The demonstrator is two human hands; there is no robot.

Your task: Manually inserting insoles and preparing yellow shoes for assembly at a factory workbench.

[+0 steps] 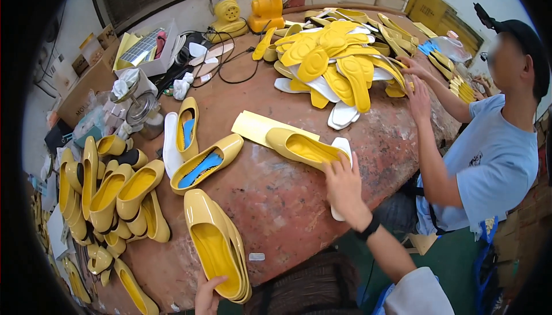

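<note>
At the table's near edge, my left hand point(208, 295) is closed on the heel end of nested yellow shoes point(214, 240), its thumb over the topline. My right hand point(346, 189) is closed around the heel of another glossy yellow shoe point(296, 145) with a yellow insole inside; its fingertips are slightly blurred. That shoe's toe rests on a pale yellow sheet point(253, 124). A white insole point(337, 214) lies partly under the same hand. Left of centre are two yellow shoes, one upright point(187, 128) and one tilted point(208, 162), with blue pieces inside, beside a white insole point(171, 142).
A heap of yellow insoles point(333, 56) covers the far table, where a co-worker's hands point(418, 93) reach in from the right. Many yellow shoes point(109, 194) crowd the left side. Behind them stand a glass jar point(144, 113), a white box point(146, 50) and cables.
</note>
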